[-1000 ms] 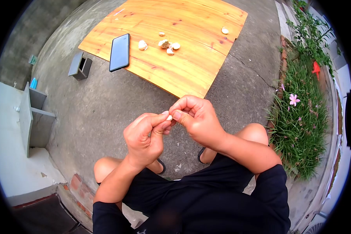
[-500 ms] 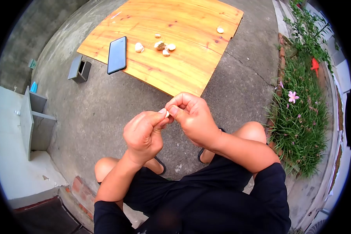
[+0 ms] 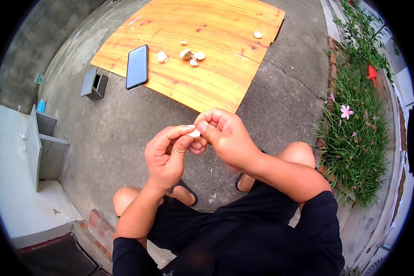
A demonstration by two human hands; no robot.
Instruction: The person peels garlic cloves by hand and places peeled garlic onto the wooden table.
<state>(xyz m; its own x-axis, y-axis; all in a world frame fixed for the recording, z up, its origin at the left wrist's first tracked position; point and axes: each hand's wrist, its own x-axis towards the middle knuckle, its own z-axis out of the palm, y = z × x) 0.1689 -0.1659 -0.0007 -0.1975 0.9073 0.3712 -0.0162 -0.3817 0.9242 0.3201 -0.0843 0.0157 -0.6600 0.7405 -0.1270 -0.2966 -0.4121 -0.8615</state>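
A small pale garlic clove (image 3: 195,134) is pinched between my two hands, just in front of the table's near corner. My left hand (image 3: 166,152) grips it from the left with thumb and fingers. From the right, the thumb and forefinger of my right hand (image 3: 230,140) close on its upper end. Beyond them on the wooden table (image 3: 211,87) lies a broken garlic bulb (image 3: 186,54) with brownish skin. Beside it are loose pieces, among them a white clove (image 3: 200,55) and another clove (image 3: 194,63). A larger garlic piece (image 3: 162,57) sits to their left.
A phone (image 3: 137,67) lies at the table's left edge. One more garlic piece (image 3: 257,34) is near the right edge. A small grey box (image 3: 94,84) stands on the concrete floor at left. Grass with pink flowers (image 3: 346,112) grows along the right.
My left thumb has shifted down and its fingers have loosened slightly, so more of the garlic clove shows. My right hand stays closed at nearly the same place. The view has shifted slightly.
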